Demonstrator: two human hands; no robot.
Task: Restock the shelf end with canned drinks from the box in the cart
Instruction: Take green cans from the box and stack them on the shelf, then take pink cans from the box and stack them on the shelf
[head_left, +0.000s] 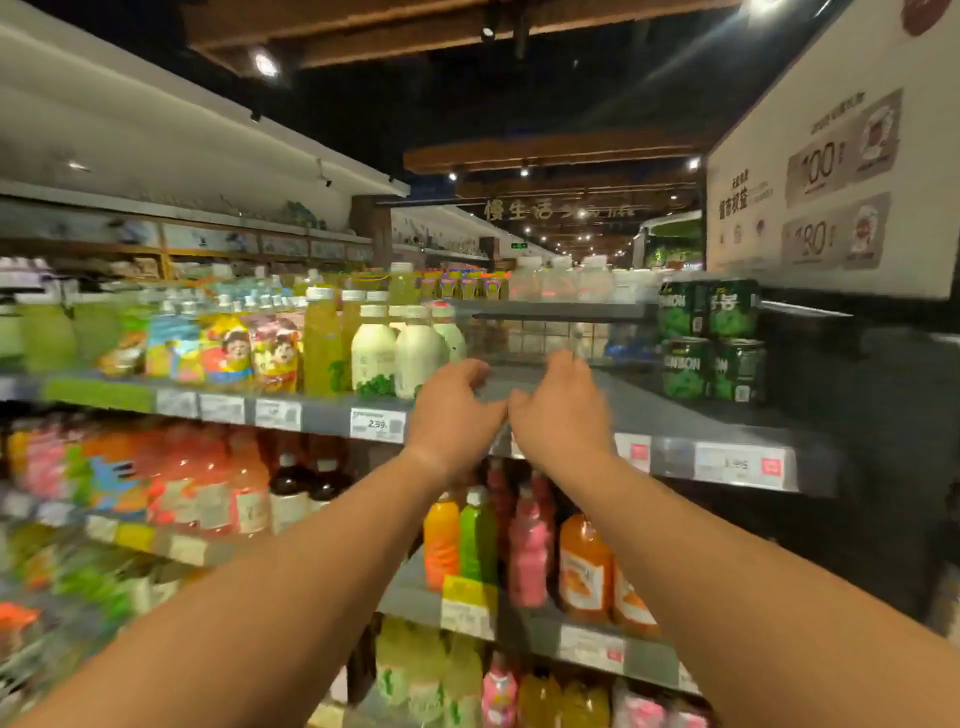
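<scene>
Green cans (711, 338) stand stacked two high at the right end of the upper grey shelf (639, 410). My left hand (457, 405) and my right hand (561, 405) reach side by side over the shelf's front edge, left of the cans, with the thumbs touching. The fingers of both hands curl at the lower edge of a blurred clear panel (545, 338) on the shelf. Whether they grip it is not visible. No can is in either hand. The box and the cart are out of view.
White and yellow-green bottles (384, 353) crowd the shelf just left of my hands. Orange, green and pink bottles (478, 540) fill the shelf below. Price tags (740, 465) line the shelf edges. A white poster board (831, 171) hangs above the cans.
</scene>
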